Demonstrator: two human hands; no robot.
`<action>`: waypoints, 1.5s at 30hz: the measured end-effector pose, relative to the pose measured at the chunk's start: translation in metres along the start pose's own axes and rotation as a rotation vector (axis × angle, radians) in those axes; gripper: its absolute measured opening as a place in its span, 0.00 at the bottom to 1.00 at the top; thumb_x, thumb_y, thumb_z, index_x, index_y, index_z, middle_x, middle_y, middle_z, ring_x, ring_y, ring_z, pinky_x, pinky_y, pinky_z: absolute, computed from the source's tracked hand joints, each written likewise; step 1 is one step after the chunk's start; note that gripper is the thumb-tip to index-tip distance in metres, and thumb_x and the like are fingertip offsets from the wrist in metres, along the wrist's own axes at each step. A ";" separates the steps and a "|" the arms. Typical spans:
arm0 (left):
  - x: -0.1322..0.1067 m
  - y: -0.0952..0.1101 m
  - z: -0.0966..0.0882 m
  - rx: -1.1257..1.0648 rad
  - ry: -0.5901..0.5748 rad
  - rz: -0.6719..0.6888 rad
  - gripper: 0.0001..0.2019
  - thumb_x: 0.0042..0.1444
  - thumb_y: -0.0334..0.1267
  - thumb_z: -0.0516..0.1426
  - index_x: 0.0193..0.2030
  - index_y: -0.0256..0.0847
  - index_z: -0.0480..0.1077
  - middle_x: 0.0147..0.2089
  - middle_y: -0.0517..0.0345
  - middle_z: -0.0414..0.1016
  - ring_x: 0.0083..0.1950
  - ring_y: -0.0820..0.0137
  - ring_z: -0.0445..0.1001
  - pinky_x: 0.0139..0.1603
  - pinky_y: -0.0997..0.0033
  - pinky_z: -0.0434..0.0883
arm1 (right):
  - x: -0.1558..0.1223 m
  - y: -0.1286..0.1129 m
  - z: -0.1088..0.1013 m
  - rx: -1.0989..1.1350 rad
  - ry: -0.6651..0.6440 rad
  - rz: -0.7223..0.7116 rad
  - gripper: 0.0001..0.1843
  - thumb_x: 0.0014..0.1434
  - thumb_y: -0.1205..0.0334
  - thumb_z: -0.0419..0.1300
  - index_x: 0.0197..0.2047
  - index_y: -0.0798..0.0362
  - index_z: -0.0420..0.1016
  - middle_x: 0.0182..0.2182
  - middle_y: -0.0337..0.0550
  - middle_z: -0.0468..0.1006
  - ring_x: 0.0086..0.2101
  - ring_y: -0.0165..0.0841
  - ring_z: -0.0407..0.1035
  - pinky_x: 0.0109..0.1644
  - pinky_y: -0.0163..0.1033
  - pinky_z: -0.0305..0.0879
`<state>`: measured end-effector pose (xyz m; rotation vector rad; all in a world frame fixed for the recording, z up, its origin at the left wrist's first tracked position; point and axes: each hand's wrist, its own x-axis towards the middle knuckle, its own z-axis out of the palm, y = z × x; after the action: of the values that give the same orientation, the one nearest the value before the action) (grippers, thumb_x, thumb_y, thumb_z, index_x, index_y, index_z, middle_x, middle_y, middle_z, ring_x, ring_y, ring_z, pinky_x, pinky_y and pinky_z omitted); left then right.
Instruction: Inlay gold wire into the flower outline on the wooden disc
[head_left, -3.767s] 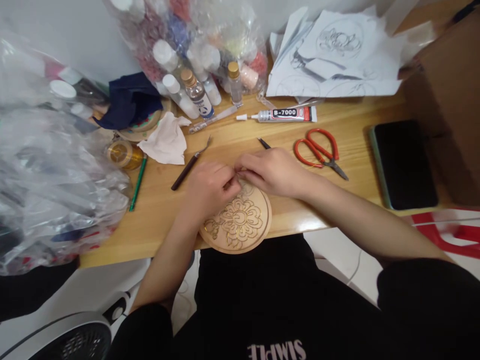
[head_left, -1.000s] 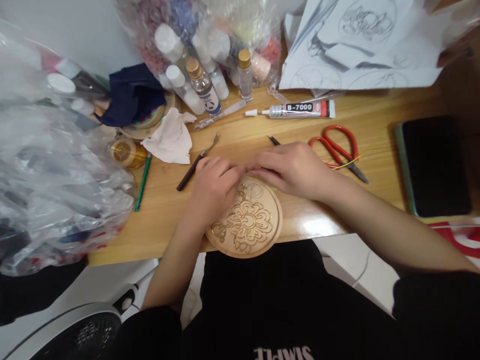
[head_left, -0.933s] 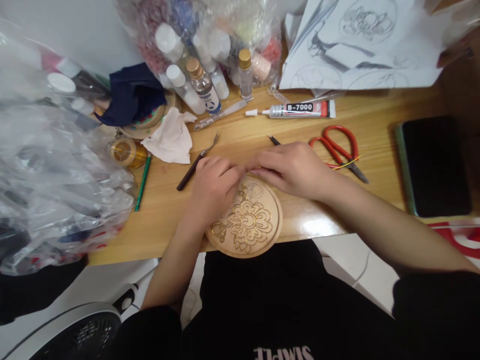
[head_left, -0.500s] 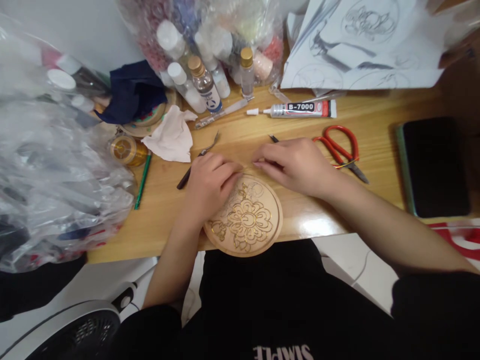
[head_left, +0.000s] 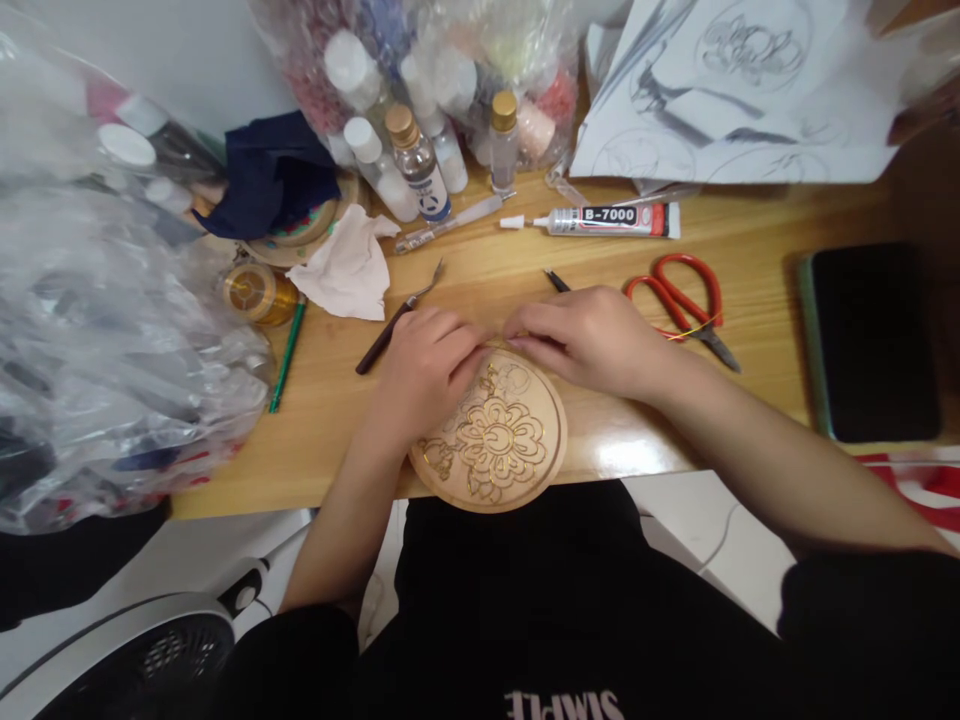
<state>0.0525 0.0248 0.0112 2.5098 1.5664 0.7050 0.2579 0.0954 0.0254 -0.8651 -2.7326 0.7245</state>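
A round wooden disc (head_left: 501,440) with a flower pattern outlined in gold lies at the table's front edge, partly overhanging it. My left hand (head_left: 431,372) rests over its upper left side, fingers bent and closed near the top rim. Just across from it, my right hand (head_left: 589,338) pinches thumb and forefinger together at the disc's top edge. Whatever is between the fingertips of either hand is too small to make out. A dark-handled tool with a thin bent metal tip (head_left: 384,340) lies partly behind my left hand. Behind my right hand shows a dark pointed tip (head_left: 556,280).
Red-handled scissors (head_left: 686,300) lie at right, a thin yellow strand across them, with a phone (head_left: 874,340) beyond. A B-7000 glue tube (head_left: 611,220), small bottles (head_left: 424,170) and sketches (head_left: 705,130) line the back. At left are a gold thread spool (head_left: 259,293), green stick (head_left: 287,355) and plastic bags (head_left: 112,370).
My right fingertips have come slightly down and closer to the disc's top edge and my left hand. The view has shifted a little; the disc stays in place.
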 end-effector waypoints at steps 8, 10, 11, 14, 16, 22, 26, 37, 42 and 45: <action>0.000 0.003 -0.004 0.027 -0.020 0.039 0.12 0.66 0.31 0.48 0.44 0.47 0.72 0.39 0.61 0.74 0.41 0.68 0.72 0.41 0.63 0.67 | 0.000 0.001 0.001 0.018 0.016 -0.015 0.14 0.66 0.58 0.51 0.40 0.54 0.76 0.31 0.42 0.79 0.30 0.33 0.68 0.31 0.37 0.47; 0.000 0.004 -0.004 0.008 -0.010 0.047 0.12 0.63 0.29 0.49 0.45 0.47 0.71 0.39 0.60 0.74 0.41 0.67 0.72 0.41 0.63 0.67 | 0.000 0.001 0.001 0.018 0.034 -0.025 0.14 0.66 0.58 0.51 0.40 0.54 0.76 0.30 0.42 0.79 0.29 0.33 0.68 0.31 0.37 0.47; 0.000 0.005 -0.004 -0.002 -0.001 0.052 0.12 0.62 0.29 0.50 0.45 0.47 0.71 0.39 0.60 0.74 0.41 0.67 0.72 0.41 0.63 0.67 | 0.000 0.001 0.002 0.018 0.042 -0.030 0.14 0.66 0.58 0.51 0.40 0.54 0.76 0.30 0.42 0.78 0.29 0.33 0.68 0.31 0.37 0.47; 0.001 0.006 -0.003 -0.013 0.018 0.061 0.08 0.61 0.32 0.53 0.44 0.45 0.70 0.39 0.59 0.74 0.40 0.66 0.72 0.41 0.62 0.67 | 0.000 0.001 0.002 0.021 0.050 -0.034 0.14 0.66 0.59 0.50 0.40 0.54 0.76 0.30 0.42 0.78 0.30 0.33 0.68 0.31 0.37 0.47; 0.001 0.006 -0.002 -0.008 0.021 0.058 0.05 0.63 0.34 0.54 0.43 0.44 0.70 0.39 0.59 0.74 0.40 0.67 0.71 0.41 0.62 0.67 | 0.000 0.001 0.002 0.019 0.047 -0.031 0.14 0.66 0.58 0.50 0.40 0.54 0.76 0.30 0.42 0.78 0.30 0.33 0.68 0.31 0.37 0.47; 0.001 0.005 0.000 0.005 0.023 0.052 0.06 0.66 0.36 0.53 0.42 0.47 0.71 0.38 0.60 0.75 0.39 0.67 0.71 0.40 0.62 0.66 | -0.001 0.001 0.001 0.020 0.029 -0.032 0.15 0.67 0.57 0.50 0.41 0.54 0.76 0.31 0.42 0.79 0.30 0.33 0.68 0.31 0.37 0.46; 0.000 0.004 0.000 -0.005 -0.003 0.020 0.07 0.66 0.36 0.52 0.42 0.49 0.71 0.38 0.60 0.75 0.40 0.66 0.72 0.41 0.61 0.66 | 0.000 0.001 0.001 0.019 0.031 -0.036 0.15 0.67 0.57 0.50 0.41 0.54 0.76 0.30 0.42 0.79 0.30 0.33 0.68 0.31 0.37 0.46; 0.000 0.005 0.000 0.015 0.027 0.084 0.06 0.65 0.32 0.53 0.41 0.45 0.71 0.37 0.59 0.74 0.39 0.66 0.70 0.39 0.62 0.66 | -0.001 0.000 0.000 -0.004 0.002 -0.022 0.13 0.66 0.58 0.51 0.41 0.54 0.76 0.30 0.43 0.79 0.30 0.33 0.69 0.31 0.37 0.46; 0.000 0.004 0.001 0.020 0.018 0.097 0.06 0.64 0.31 0.54 0.41 0.43 0.71 0.37 0.58 0.75 0.39 0.66 0.71 0.39 0.62 0.66 | 0.000 0.000 0.000 -0.023 -0.013 -0.014 0.14 0.66 0.58 0.51 0.42 0.54 0.77 0.31 0.43 0.80 0.30 0.33 0.69 0.31 0.37 0.45; 0.001 0.004 0.001 0.022 0.015 0.103 0.06 0.64 0.31 0.53 0.41 0.43 0.71 0.37 0.58 0.75 0.39 0.66 0.71 0.38 0.62 0.66 | 0.000 -0.001 0.000 -0.031 -0.027 0.000 0.14 0.65 0.59 0.52 0.42 0.54 0.77 0.31 0.43 0.80 0.30 0.34 0.69 0.31 0.37 0.46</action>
<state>0.0567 0.0237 0.0124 2.6229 1.4665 0.7238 0.2577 0.0949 0.0262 -0.8681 -2.7744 0.7010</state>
